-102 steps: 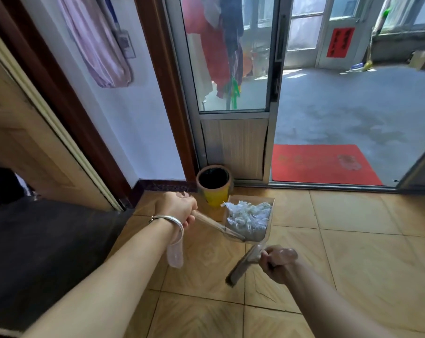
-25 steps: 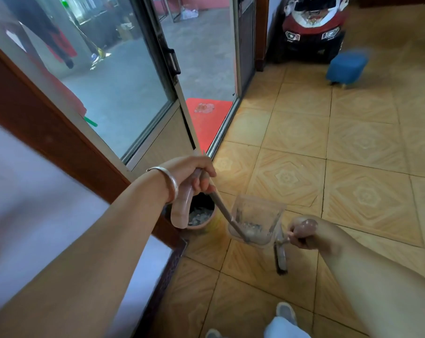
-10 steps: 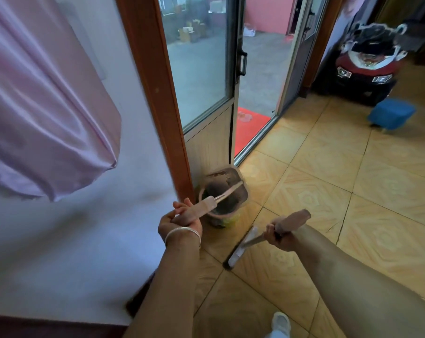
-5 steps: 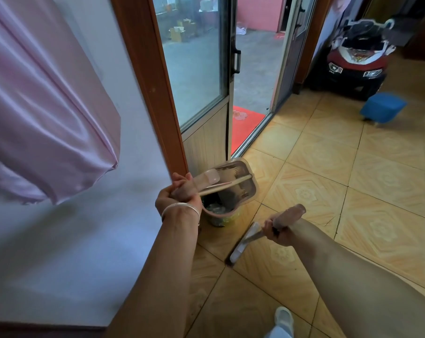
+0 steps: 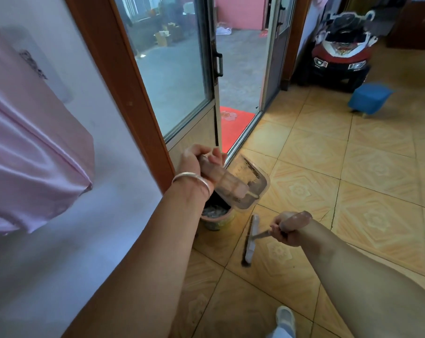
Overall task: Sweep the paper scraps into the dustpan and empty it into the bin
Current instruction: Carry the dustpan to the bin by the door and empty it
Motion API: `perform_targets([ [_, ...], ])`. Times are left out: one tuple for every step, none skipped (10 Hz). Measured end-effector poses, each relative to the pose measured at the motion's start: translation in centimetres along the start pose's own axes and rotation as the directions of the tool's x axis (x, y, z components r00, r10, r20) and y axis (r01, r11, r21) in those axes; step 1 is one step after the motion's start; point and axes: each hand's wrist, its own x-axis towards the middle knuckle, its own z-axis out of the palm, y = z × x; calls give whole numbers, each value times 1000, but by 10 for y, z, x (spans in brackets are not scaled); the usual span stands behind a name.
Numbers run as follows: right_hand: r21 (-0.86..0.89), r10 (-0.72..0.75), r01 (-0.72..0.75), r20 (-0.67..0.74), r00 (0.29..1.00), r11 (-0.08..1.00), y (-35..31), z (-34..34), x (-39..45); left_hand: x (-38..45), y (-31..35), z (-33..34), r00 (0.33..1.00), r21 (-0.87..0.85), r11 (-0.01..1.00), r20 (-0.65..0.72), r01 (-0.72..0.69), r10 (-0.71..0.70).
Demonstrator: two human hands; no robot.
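Note:
My left hand (image 5: 198, 164) grips the handle of a clear plastic dustpan (image 5: 251, 182), which is tipped up above and to the right of the small round bin (image 5: 217, 217). Nothing shows inside the pan. White paper scraps (image 5: 212, 212) lie inside the bin, which stands on the floor by the door frame; my left wrist hides part of it. My right hand (image 5: 288, 230) is closed on the handle of a small brush (image 5: 250, 239), whose head hangs just above the tiles, to the right of the bin.
A brown door frame (image 5: 131, 93) and glass sliding door (image 5: 177, 67) stand right behind the bin. A pink garment (image 5: 33, 152) hangs on the left wall. A red mat (image 5: 233, 125) lies in the open doorway. A toy car (image 5: 340, 54) and blue stool (image 5: 368, 97) sit far right.
The dustpan, full of scraps ten seconds ago, was tipped over the bin and now shows nothing inside. Since half a second ago it has swung right, off the bin's mouth. The brush stays low.

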Motion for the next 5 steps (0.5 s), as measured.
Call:
perform_targets([
  [-28,7,-8,-34,999,1000,-5,-22,4,7,-18,27,998,184,981,4,59,-60],
  [-6,25,-26,-73,997,1000,-11,-42,9,18,-36,47,994,349,931,-33,108,-103],
  [56,14,-7,-126,992,998,-19,-65,9,34,-51,62,990,478,867,-39,138,-136],
  [69,12,-2,-134,991,998,-25,-91,15,49,-63,76,981,565,805,-51,182,-186],
  [-126,116,-136,-158,981,983,-37,-104,22,65,-75,87,967,633,735,-96,242,-236],
])
